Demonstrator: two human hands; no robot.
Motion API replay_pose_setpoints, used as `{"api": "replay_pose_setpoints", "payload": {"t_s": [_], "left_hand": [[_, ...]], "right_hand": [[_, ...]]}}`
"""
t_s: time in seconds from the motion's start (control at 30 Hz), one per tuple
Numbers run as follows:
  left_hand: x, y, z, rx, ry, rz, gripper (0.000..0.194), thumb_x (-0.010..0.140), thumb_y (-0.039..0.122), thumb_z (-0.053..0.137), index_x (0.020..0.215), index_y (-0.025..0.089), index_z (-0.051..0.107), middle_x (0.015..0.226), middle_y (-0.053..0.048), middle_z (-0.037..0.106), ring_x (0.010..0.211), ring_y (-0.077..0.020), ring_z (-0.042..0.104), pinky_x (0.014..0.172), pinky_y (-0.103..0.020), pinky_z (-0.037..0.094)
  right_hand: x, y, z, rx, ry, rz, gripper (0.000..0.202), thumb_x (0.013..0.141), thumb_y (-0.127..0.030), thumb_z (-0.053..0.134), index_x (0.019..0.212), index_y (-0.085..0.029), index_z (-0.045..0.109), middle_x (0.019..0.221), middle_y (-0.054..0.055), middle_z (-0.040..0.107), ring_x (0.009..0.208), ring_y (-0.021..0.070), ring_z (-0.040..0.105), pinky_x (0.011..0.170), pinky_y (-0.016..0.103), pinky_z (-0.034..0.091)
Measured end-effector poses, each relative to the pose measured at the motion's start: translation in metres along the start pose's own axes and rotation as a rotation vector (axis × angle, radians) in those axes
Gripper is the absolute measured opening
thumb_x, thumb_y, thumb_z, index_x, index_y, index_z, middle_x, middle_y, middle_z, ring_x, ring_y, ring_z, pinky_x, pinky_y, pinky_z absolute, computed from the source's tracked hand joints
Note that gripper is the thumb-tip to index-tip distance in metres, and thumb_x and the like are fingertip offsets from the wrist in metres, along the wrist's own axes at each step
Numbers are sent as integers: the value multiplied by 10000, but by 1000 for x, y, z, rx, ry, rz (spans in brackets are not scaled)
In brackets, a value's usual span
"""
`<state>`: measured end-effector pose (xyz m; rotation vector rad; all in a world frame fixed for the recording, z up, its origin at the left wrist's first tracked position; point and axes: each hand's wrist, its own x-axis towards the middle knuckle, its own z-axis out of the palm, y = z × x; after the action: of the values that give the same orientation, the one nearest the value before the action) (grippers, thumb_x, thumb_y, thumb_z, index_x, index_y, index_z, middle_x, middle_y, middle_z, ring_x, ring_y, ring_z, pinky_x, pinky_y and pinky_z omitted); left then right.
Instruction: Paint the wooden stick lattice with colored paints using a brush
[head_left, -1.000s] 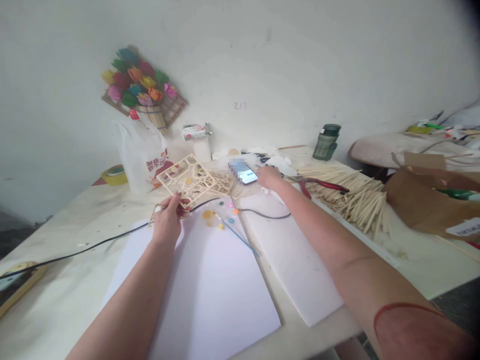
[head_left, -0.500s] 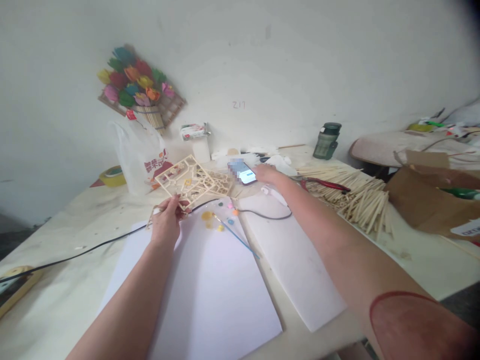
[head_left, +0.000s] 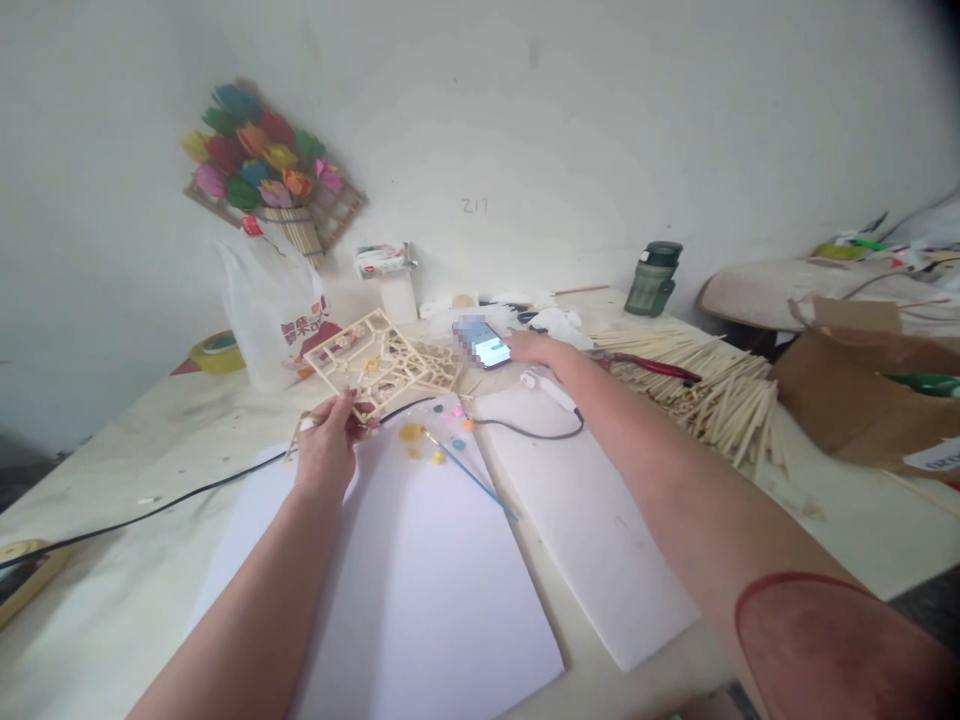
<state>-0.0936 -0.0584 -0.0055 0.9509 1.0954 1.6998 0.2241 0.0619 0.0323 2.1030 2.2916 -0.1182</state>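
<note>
My left hand (head_left: 328,437) grips the lower corner of a pale wooden lattice frame (head_left: 360,362), which is tilted above the table. My right hand (head_left: 529,347) reaches to the right edge of a lit phone (head_left: 491,350); its fingers are too small and partly hidden to tell their pose. Below the frame, white paper (head_left: 435,560) carries dabs of yellow, pink, orange, blue and green paint (head_left: 411,433). A thin blue brush (head_left: 476,478) lies across it, its tip by the yellow paint. A white device (head_left: 551,390) with a black cord is below my right wrist.
Many thin wooden sticks (head_left: 720,400) and red-handled pliers (head_left: 656,368) lie at the right, near a brown paper bag (head_left: 847,400). Behind stand a green bottle (head_left: 654,280) and a white plastic bag (head_left: 262,320). Yellow tape (head_left: 217,355) is at the left. Colourful flowers (head_left: 259,150) hang on the wall.
The view has shifted slightly. Both hands stay in nearly the same places, the left on the lattice frame and the right beside the phone.
</note>
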Motion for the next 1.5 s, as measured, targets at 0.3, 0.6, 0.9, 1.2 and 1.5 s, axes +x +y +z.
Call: {"api": "replay_pose_setpoints", "payload": {"t_s": [0.3,0.6,0.9,1.2,1.5], "left_hand": [[1,0,1,-1,-2,3,444,559,456,793,824,136,635,612,-2,641,457,-100,549,410,-194,345],[2,-1,-1,0,-2,-3,426,578,447,790,826,139,634,610,2,641,464,-102,561,417,-188,348],[2,-2,-2,-6,-4,3,419,589,444,787,830,134,641,615,3,638,455,-96,550,421,-192,360],[1,0,-1,-8,-2,8,424,583,444,784,832,133,640,617,0,639,459,-98,553,412,-190,354],[3,-1,-3,-21,-5,14,405,600,438,785,834,140,643,627,-2,644,473,-98,557,431,-193,356]], "right_hand": [[-12,-12,-7,-11,-134,35,598,893,-315,426,1484,-339,338,1625,11,150,1469,331,200,1172,505,175],[-14,-14,-5,-67,-90,-19,575,882,-315,472,1454,-308,413,1610,52,206,1437,364,271,1153,530,220],[-1,-2,1,-48,-2,-49,594,875,-298,461,1465,-303,389,1606,62,216,1427,355,302,1137,523,264],[-18,-16,-26,43,272,97,358,821,-165,553,1154,-185,685,1241,116,665,1142,263,622,917,330,486],[-22,-18,-24,60,296,133,282,870,-276,559,1043,-141,736,1098,144,721,1054,242,655,855,281,479]]}}
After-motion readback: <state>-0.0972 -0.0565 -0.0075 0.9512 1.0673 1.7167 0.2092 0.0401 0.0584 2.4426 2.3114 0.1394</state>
